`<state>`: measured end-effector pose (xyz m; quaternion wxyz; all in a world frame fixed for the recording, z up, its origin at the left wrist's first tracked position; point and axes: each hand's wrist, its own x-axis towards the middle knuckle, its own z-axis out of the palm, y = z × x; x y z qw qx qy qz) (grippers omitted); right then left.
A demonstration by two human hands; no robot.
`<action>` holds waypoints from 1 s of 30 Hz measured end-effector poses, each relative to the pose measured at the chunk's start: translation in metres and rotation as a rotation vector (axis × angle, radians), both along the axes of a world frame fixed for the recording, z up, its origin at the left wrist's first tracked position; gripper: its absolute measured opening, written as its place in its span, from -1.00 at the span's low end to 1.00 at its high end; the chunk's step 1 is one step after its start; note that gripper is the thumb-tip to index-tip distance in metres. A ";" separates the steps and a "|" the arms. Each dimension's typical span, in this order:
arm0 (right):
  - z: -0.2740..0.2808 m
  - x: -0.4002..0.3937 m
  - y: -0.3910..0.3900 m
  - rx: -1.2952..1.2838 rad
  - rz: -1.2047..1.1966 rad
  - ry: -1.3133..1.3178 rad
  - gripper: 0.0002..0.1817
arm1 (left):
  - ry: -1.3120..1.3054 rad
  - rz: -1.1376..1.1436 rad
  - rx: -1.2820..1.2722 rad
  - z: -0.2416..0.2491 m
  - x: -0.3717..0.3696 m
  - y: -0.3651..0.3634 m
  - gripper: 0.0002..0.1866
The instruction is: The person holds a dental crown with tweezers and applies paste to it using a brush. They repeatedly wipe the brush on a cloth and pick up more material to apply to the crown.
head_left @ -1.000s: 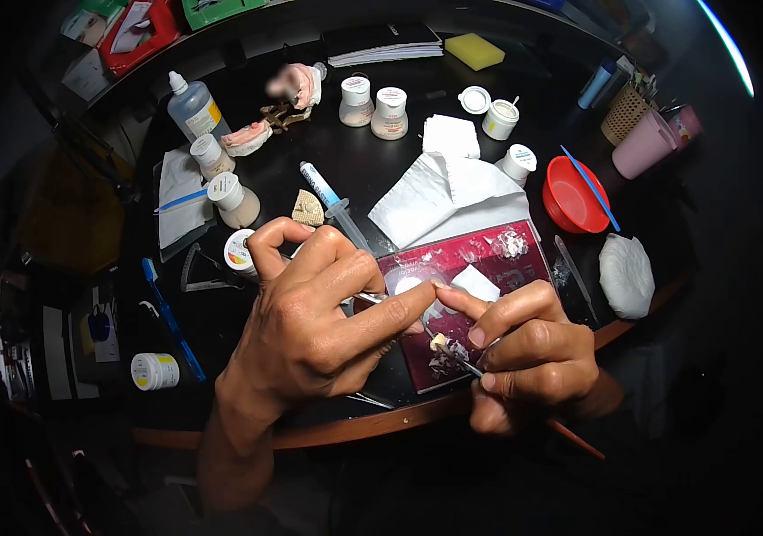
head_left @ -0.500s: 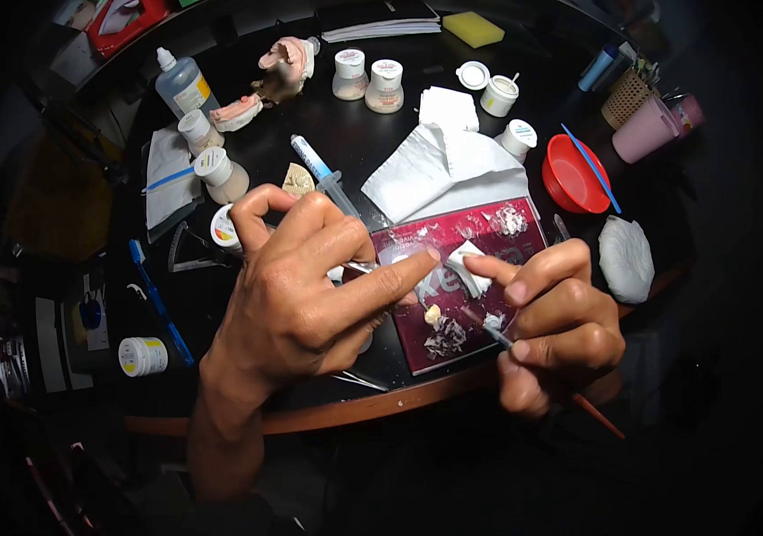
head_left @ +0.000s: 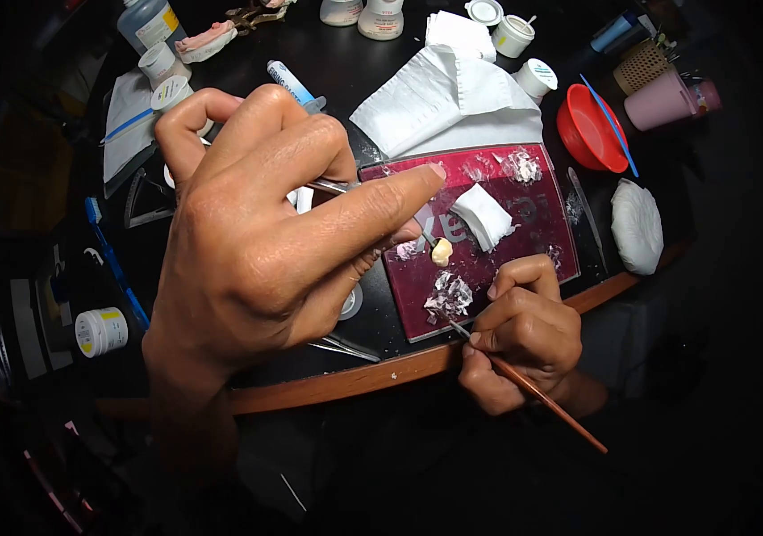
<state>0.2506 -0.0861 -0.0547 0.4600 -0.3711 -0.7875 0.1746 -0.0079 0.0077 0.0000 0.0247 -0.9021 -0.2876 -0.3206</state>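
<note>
My left hand is closed on a slim metal instrument, with the index finger stretched along over the slab. At the instrument's tip sits a small yellowish tooth crown, just above the dark red slab. A thin brush with a brown handle is pinched in my right hand. Its tip reaches the lower edge of a crumbly white heap near the slab's front. Between the hands and the slab's back lies a folded white tissue. The fingers hide most of the metal instrument.
White cloth lies behind the slab. To the right are a red bowl with a blue stick across it and a round white pad. Jars, a syringe and a blue toothbrush stand or lie leftward. Tweezers rest near the wooden edge.
My right hand has left the folded tissue and come down toward me, bringing the brush tip to the white heap. The view has tilted down. My left hand still holds the instrument with the crown.
</note>
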 end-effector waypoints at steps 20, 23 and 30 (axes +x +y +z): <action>-0.001 -0.001 0.000 -0.007 -0.030 -0.045 -0.75 | -0.007 -0.016 -0.005 -0.001 0.001 0.000 -0.62; -0.001 0.000 0.000 0.007 -0.009 -0.007 -0.77 | -0.020 -0.021 -0.009 -0.002 0.002 -0.001 -0.61; 0.023 0.008 0.011 0.025 0.117 0.121 -0.81 | -0.047 -0.031 -0.025 -0.002 0.004 -0.003 -0.58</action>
